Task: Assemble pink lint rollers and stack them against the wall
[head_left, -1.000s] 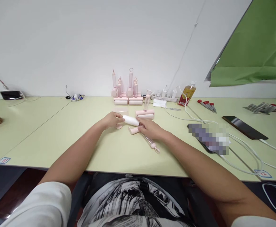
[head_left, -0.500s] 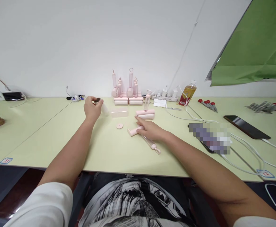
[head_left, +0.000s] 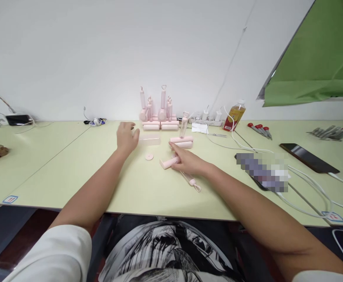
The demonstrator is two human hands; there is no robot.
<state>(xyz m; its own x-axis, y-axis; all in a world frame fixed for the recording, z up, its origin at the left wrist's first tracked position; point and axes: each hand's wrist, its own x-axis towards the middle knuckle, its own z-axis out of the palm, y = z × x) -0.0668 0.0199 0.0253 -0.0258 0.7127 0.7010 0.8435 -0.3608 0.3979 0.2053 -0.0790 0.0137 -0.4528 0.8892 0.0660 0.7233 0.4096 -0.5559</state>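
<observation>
My right hand (head_left: 189, 160) is closed around a pink lint roller (head_left: 167, 163) lying on the table. Its clear handle with a looped end slants out below my palm. My left hand (head_left: 127, 138) is curled beside a translucent pink cover (head_left: 150, 140), the thumb on the cover's side; whatever lies inside its fingers is hidden. Between the hands lies a small round pink disc (head_left: 149, 156). Just past my right fingertips, another lint roller (head_left: 181, 140) stands with its clear, heart-topped handle upright.
Several pink lint rollers (head_left: 161, 124) are stacked against the wall. To their right are a power strip (head_left: 212, 122), a paper slip (head_left: 199, 128), tweezers (head_left: 218, 135) and a drink bottle (head_left: 234, 116). Phones (head_left: 308, 157) and white cables occupy the right side; red-capped tools (head_left: 260, 130) lie behind.
My left hand has moved right, closer to the translucent cover. The whitish piece that showed beside its fingers is now out of sight. My right hand stays on the lint roller.
</observation>
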